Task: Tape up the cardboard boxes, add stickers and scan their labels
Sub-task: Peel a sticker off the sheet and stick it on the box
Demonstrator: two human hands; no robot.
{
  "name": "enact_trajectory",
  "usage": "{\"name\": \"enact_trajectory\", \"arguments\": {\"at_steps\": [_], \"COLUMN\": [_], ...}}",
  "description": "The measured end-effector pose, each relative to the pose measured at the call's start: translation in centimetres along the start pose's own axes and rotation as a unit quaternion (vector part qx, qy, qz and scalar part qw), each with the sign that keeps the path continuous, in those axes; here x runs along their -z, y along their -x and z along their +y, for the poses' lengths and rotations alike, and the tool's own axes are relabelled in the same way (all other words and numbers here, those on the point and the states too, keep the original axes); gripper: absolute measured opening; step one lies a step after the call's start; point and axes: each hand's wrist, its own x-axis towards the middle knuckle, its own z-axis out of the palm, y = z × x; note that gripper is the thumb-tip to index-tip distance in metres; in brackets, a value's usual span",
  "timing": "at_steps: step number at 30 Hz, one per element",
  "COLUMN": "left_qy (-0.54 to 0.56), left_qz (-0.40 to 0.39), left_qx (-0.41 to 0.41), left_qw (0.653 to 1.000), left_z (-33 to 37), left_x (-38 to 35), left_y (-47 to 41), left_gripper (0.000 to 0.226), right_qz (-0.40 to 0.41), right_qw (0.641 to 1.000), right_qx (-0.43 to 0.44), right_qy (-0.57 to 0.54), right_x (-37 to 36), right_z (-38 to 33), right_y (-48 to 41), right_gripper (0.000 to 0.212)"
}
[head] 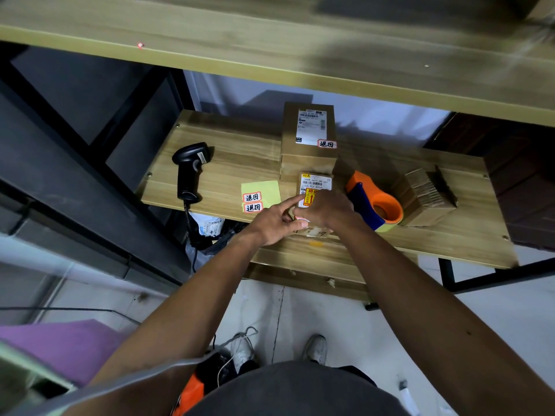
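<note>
A small cardboard box (315, 183) with a white label and a yellow-red sticker lies near the front of the wooden table (234, 163). Both hands are on it. My left hand (276, 220) pinches a small red-edged sticker (301, 219) at the box's near end, index finger stretched out. My right hand (326, 208) covers the box from the right, fingers curled over it. Behind it stands a taller box (309, 130) bearing a label and a red sticker. A yellow backing sheet (260, 195) with two red stickers lies to the left.
A black handheld scanner (189, 172) rests on the table's left part, its cable hanging off the edge. An orange and blue tape dispenser (374, 202) sits right of the hands, beside a stack of flat cardboard (426, 196). A wooden shelf (270, 40) hangs overhead.
</note>
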Motion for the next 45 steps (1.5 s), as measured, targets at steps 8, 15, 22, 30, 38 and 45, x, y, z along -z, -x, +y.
{"name": "enact_trajectory", "arguments": {"at_steps": [8,15,22,30,38,45], "left_qy": [0.01,0.006,0.006,0.01,0.039,0.069], "left_qz": [-0.007,-0.01,-0.01,-0.003,-0.001,0.015], "left_qx": [-0.018,-0.003,0.007,0.008,-0.002,-0.001], "left_qw": [1.0,1.0,1.0,1.0,0.999,0.998], "left_z": [-0.6,-0.2,-0.1,0.1,-0.6,-0.4], "left_x": [-0.2,-0.1,-0.1,-0.2,-0.7,-1.2], "left_y": [-0.4,-0.2,-0.2,-0.1,-0.6,-0.1], "left_gripper": [0.071,0.072,0.073,0.073,0.073,0.072], "right_qz": [-0.027,-0.082,-0.1,-0.07,-0.016,0.034], "right_qw": [0.993,0.974,0.96,0.944,0.952,0.961], "right_qx": [0.044,0.041,0.043,0.025,0.011,-0.012], "right_qy": [-0.103,-0.207,-0.259,-0.323,-0.306,-0.276], "right_x": [0.5,0.2,0.1,-0.7,-0.9,-1.6], "right_z": [1.4,3.1,4.1,4.7,4.0,3.2], "right_y": [0.2,-0.8,-0.7,-0.6,0.0,-0.2], "right_gripper": [0.034,0.027,0.015,0.015,0.022,0.026]}}
